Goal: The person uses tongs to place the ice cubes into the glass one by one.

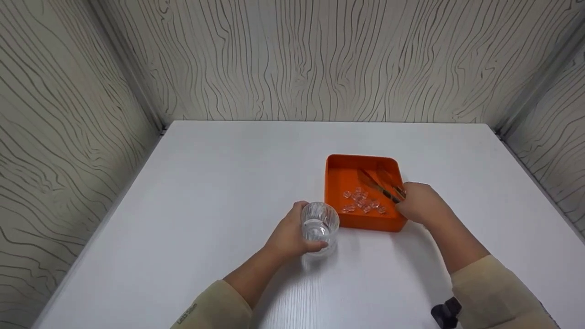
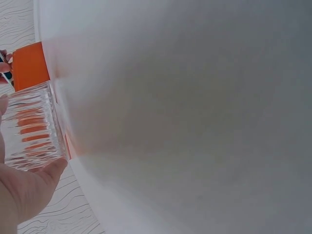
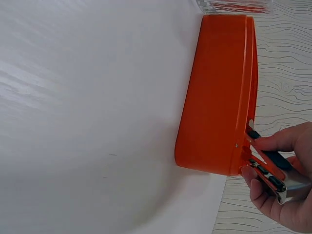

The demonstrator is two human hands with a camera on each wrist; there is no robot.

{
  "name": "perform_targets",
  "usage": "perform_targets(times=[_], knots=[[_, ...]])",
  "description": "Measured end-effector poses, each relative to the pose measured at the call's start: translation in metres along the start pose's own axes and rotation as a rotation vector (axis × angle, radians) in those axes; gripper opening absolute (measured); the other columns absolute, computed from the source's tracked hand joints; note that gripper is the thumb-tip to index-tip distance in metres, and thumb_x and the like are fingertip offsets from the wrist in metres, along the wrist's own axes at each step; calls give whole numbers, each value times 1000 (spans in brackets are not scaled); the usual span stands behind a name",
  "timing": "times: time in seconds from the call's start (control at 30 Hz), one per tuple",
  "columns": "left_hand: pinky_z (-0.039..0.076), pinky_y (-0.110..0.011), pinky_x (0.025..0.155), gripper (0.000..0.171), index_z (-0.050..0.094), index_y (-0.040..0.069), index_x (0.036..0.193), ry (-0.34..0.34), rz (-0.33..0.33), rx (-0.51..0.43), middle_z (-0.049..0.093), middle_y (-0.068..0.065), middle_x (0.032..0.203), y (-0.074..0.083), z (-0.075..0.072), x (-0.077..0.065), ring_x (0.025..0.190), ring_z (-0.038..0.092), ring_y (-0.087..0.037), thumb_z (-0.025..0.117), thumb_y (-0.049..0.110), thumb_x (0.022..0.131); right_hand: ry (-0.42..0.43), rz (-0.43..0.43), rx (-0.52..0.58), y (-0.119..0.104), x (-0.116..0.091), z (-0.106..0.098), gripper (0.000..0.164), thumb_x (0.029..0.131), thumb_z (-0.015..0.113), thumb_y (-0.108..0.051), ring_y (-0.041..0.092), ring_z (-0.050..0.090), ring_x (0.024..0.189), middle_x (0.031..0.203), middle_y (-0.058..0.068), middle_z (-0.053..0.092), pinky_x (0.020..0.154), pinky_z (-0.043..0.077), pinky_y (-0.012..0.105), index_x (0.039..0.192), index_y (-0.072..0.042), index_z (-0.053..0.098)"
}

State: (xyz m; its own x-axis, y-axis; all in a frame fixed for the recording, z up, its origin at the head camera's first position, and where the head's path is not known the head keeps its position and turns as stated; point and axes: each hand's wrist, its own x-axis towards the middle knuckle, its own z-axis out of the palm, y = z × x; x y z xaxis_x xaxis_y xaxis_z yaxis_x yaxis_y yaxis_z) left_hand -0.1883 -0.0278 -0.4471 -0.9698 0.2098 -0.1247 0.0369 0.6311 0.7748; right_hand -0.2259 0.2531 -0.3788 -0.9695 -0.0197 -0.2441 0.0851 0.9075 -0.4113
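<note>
In the head view my left hand [image 1: 285, 237] grips a clear ribbed glass [image 1: 319, 218] by its side, thumb across the near face. The glass stands upright beside the near left corner of an orange square tray [image 1: 365, 222]. Several clear cubes [image 1: 360, 201] lie in the tray's near half. My right hand [image 1: 420, 203], at the tray's right edge, holds a pair of tongs whose arms [image 1: 388, 195] reach over the tray floor. From the right wrist, the tongs [image 3: 292, 185] show metal with dark grips, thumb and fingers pinching both arms near the tray's rim.
Tray and glass are on a white table [image 1: 219, 183], right of its middle. Wood-grain patterned panels [image 1: 292, 59] rise behind it and on both sides. A small dark object [image 1: 445, 313] shows by the right sleeve at the bottom.
</note>
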Motion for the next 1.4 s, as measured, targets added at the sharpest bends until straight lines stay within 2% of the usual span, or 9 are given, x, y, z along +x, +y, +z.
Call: perform_targets(times=[0.33, 0.57, 0.63, 0.73, 0.8, 0.93, 1.03, 1.13, 1.4], knots=[[43, -43, 95, 96, 28, 25, 135, -3, 1, -32, 47, 3, 128, -2, 0, 0, 115, 48, -19, 85, 36, 59, 83, -96, -28, 21, -11, -11, 38, 89, 54, -20, 25, 50, 77, 94, 15, 56, 62, 45, 33, 120, -1, 44], [43, -42, 96, 96, 28, 24, 135, -6, 23, -24, 48, 3, 127, -3, 0, 1, 115, 48, -18, 85, 35, 58, 78, -54, -20, 30, -11, -9, 57, 89, 53, -44, 25, 52, 78, 97, 16, 57, 60, 46, 31, 130, -8, 35], [42, -42, 96, 95, 29, 24, 134, -7, 34, -23, 48, 3, 127, -4, 0, 1, 114, 48, -18, 85, 34, 59, 86, -51, -31, 30, -10, -9, 57, 89, 51, -47, 24, 51, 75, 93, 14, 57, 57, 44, 30, 130, -10, 34], [42, -42, 97, 95, 29, 24, 134, -9, 39, -24, 48, 4, 127, -4, 0, 1, 114, 49, -18, 85, 33, 59, 99, -49, -11, 30, -9, -10, 51, 91, 52, -40, 23, 50, 73, 90, 13, 54, 55, 42, 29, 126, -7, 34], [42, -42, 96, 95, 29, 24, 134, -7, 40, -26, 48, 3, 127, -4, 0, 1, 114, 49, -18, 85, 33, 59, 105, -50, 24, 29, -8, -11, 46, 91, 53, -32, 25, 49, 77, 94, 15, 52, 60, 46, 31, 123, -3, 35], [43, -42, 96, 95, 29, 23, 135, -7, 35, -27, 48, 3, 127, -4, 0, 1, 114, 49, -18, 85, 34, 59, 151, -72, 30, 28, -6, -13, 42, 90, 55, -21, 31, 46, 89, 104, 19, 49, 73, 47, 43, 122, 0, 38], [43, -42, 96, 95, 29, 24, 135, -9, 29, -21, 48, 4, 127, -3, 0, 0, 114, 49, -18, 85, 34, 59, 191, -75, -38, 26, -8, -14, 41, 90, 56, -19, 36, 43, 93, 106, 20, 49, 73, 42, 50, 124, -5, 39], [42, -42, 97, 95, 28, 23, 135, -8, 32, -13, 48, 3, 127, -2, -1, 0, 115, 48, -18, 85, 34, 59, 202, -77, -81, 24, -10, -15, 41, 90, 56, -20, 37, 41, 93, 105, 19, 51, 68, 38, 49, 125, -8, 40], [42, -43, 97, 96, 29, 23, 135, -8, 28, -20, 48, 2, 128, -3, 0, 1, 115, 48, -19, 85, 35, 59, 169, -85, -68, 27, -9, -16, 39, 90, 56, -20, 34, 44, 90, 101, 19, 52, 69, 45, 47, 124, -7, 40]])
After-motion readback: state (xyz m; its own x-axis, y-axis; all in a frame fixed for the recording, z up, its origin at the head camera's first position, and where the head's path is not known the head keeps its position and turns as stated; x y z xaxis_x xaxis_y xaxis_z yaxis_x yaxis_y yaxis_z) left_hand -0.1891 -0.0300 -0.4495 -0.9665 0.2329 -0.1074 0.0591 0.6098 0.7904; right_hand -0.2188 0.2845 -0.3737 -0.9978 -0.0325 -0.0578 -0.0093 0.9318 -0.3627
